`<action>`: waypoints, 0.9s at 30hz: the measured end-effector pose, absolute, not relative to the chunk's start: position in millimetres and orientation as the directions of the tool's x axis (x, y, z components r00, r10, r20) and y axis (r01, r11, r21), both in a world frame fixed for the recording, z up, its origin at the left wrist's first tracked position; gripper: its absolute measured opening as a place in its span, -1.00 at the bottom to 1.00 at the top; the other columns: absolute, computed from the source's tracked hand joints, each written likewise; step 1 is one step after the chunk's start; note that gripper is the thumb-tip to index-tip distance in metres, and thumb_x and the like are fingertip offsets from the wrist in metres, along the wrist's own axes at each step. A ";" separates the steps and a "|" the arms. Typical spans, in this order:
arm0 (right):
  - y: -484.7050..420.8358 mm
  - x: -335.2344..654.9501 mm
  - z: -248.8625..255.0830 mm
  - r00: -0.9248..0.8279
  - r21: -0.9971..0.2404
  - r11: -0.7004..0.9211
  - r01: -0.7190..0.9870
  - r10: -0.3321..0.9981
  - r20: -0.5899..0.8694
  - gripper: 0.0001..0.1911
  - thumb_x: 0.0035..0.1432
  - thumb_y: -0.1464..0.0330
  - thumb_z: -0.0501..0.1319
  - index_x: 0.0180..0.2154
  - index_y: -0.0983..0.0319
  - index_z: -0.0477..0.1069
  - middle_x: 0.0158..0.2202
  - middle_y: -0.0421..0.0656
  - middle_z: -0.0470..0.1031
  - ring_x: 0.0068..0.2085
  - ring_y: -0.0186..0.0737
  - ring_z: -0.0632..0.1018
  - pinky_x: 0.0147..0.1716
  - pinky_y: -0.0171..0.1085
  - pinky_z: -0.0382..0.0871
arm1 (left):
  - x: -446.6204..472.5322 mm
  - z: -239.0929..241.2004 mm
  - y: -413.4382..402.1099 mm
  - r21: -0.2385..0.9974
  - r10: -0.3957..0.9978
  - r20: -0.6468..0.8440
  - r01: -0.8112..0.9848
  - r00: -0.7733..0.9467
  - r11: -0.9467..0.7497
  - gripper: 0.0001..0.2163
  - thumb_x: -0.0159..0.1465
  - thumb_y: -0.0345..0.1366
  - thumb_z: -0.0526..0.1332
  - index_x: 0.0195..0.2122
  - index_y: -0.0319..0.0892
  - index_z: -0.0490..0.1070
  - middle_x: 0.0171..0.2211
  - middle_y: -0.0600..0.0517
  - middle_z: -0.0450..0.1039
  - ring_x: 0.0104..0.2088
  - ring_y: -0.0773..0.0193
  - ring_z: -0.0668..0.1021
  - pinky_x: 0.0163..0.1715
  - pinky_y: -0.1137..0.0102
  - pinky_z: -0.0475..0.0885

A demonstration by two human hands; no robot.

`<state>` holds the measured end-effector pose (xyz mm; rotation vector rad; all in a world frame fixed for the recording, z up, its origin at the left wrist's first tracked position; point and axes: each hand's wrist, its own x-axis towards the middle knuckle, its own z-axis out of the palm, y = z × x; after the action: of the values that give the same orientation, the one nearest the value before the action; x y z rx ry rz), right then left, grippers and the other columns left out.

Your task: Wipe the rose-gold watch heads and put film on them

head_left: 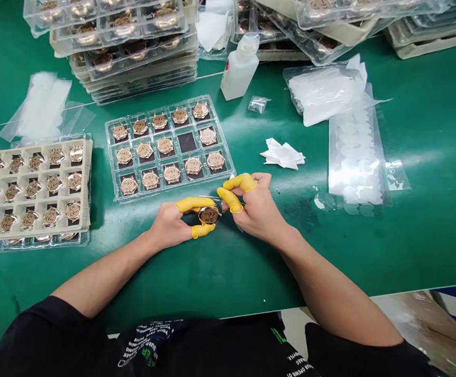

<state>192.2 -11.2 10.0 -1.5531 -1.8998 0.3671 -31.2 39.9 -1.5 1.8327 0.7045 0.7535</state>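
Between the yellow-cotted thumb and finger of my left hand (176, 222) is a rose-gold watch case (209, 215), its marked back facing up. Close on its right, my right hand (253, 204) is closed, with yellow finger cots on the fingers. A bit of white shows at its fingertips and a thin pale strip beside them; what it grips is too small to make out. Just beyond both hands lies a clear tray (173, 183) of similar watch cases, each on a dark pad. One pocket in its middle row shows only the bare dark pad (187, 142).
At left sits a beige tray (88, 199) of watch cases on a clear one. Stacked trays (145, 73) rise at the back. A white bottle (239, 70), small clear bag (258, 104), folded wipes (282, 154), bagged wipes (326, 94) and round-film sheets (356, 157) lie rightward.
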 end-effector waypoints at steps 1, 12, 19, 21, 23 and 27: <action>-10.9 190.6 7.4 -0.071 -0.585 0.244 0.773 0.950 0.303 -0.86 0.40 0.44 0.13 -0.25 0.11 0.37 -0.32 -0.17 0.61 -0.20 -0.06 0.46 -0.01 0.05 0.20 | -31.2 -1.7 39.7 0.946 0.755 0.158 0.121 0.637 -0.301 -0.60 0.14 -0.24 0.54 0.02 -0.13 0.66 -0.06 -0.06 0.75 -0.15 0.16 0.78 -0.02 0.29 0.73; -15.6 189.0 18.9 0.200 -0.820 0.104 0.563 0.946 0.257 -0.89 0.42 0.22 0.21 -0.14 0.09 0.40 -0.01 -0.06 0.49 0.02 -0.04 0.50 0.00 -0.01 0.38 | -25.2 1.7 44.1 0.985 0.846 -0.172 0.109 0.505 0.135 -0.49 0.00 -0.23 0.61 -0.01 -0.16 0.62 -0.16 -0.03 0.75 -0.15 0.12 0.78 -0.01 0.24 0.74; -27.4 163.5 0.4 0.092 -0.925 -0.061 0.374 0.995 -0.028 -0.81 0.42 0.14 0.23 -0.14 0.11 0.45 -0.04 -0.09 0.57 0.00 -0.09 0.51 0.07 -0.04 0.42 | -24.0 3.0 44.4 0.984 0.837 -0.179 0.082 0.518 0.159 -0.50 0.01 -0.31 0.58 0.01 -0.18 0.61 -0.15 -0.01 0.73 -0.13 0.16 0.77 0.00 0.28 0.72; -27.8 160.3 -2.7 0.110 -0.929 -0.095 0.357 0.992 -0.059 -0.76 0.41 0.09 0.25 -0.16 0.12 0.45 -0.07 -0.09 0.55 -0.04 -0.11 0.50 0.06 -0.05 0.43 | -24.3 2.9 43.8 0.984 0.835 -0.176 0.080 0.521 0.158 -0.50 0.02 -0.33 0.57 0.02 -0.18 0.60 -0.16 0.00 0.74 -0.14 0.18 0.77 0.00 0.30 0.71; -27.6 159.9 -2.4 0.131 -0.930 -0.127 0.345 0.988 -0.086 -0.72 0.39 0.04 0.27 -0.18 0.11 0.46 -0.09 -0.10 0.53 -0.05 -0.11 0.49 0.05 -0.05 0.43 | -24.4 2.2 43.7 0.984 0.833 -0.178 0.085 0.524 0.157 -0.49 0.01 -0.34 0.57 0.02 -0.18 0.60 -0.17 0.00 0.74 -0.17 0.19 0.77 -0.01 0.31 0.71; -27.3 160.9 0.5 0.138 -0.939 -0.183 0.291 0.979 -0.148 -0.68 0.36 -0.01 0.29 -0.18 0.09 0.47 -0.10 -0.12 0.53 -0.02 -0.07 0.49 0.05 -0.03 0.43 | -24.2 0.0 44.0 0.985 0.835 -0.170 0.081 0.523 0.150 -0.49 0.01 -0.34 0.58 0.03 -0.18 0.61 -0.17 -0.01 0.74 -0.17 0.20 0.77 -0.01 0.32 0.71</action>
<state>160.9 -27.3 0.5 -1.6141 -1.2569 1.0830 -24.2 44.0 0.0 1.3261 0.8919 0.6609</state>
